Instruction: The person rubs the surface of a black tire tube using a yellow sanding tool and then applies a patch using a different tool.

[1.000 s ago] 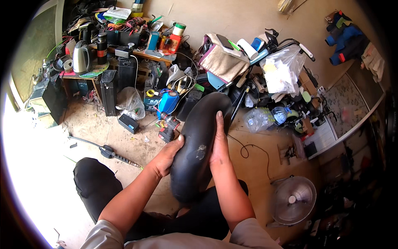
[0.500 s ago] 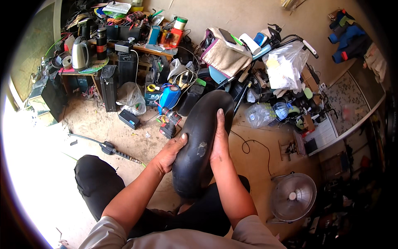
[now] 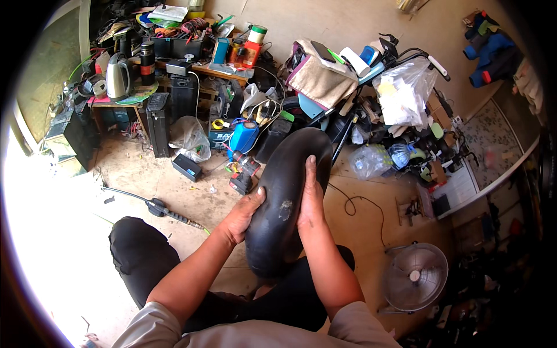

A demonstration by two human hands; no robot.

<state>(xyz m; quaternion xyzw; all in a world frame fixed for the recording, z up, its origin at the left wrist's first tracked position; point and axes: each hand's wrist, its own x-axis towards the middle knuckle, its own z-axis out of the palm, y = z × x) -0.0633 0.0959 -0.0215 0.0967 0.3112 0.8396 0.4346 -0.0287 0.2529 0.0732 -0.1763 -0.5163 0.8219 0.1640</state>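
Observation:
Between my knees I hold up a black, inflated inner tube (image 3: pixel 283 174), seen nearly edge-on. A pale scuffed patch marks its near face. My left hand (image 3: pixel 244 216) grips the tube's left side, thumb on top and fingers curled out of sight beneath. On the opposite side, my right hand (image 3: pixel 310 194) clasps it with the thumb pointing away along the rubber. The lower end of the tube rests close to my right leg; whether they touch cannot be told. Beyond the left hand, a cordless drill (image 3: pixel 244 174) lies on the floor.
A pressure-washer gun (image 3: pixel 156 206) with a hose lies left on the floor. A fan (image 3: pixel 415 277) stands at right, near a thin black cable (image 3: pixel 371 203). Ahead are a cluttered bench with a kettle (image 3: pixel 119 78), a black box (image 3: pixel 187 167), and an electric scooter or bike with bags (image 3: pixel 322 72).
The whole view has shifted slightly, so everything sits a little further right. My grip on the inner tube looks the same.

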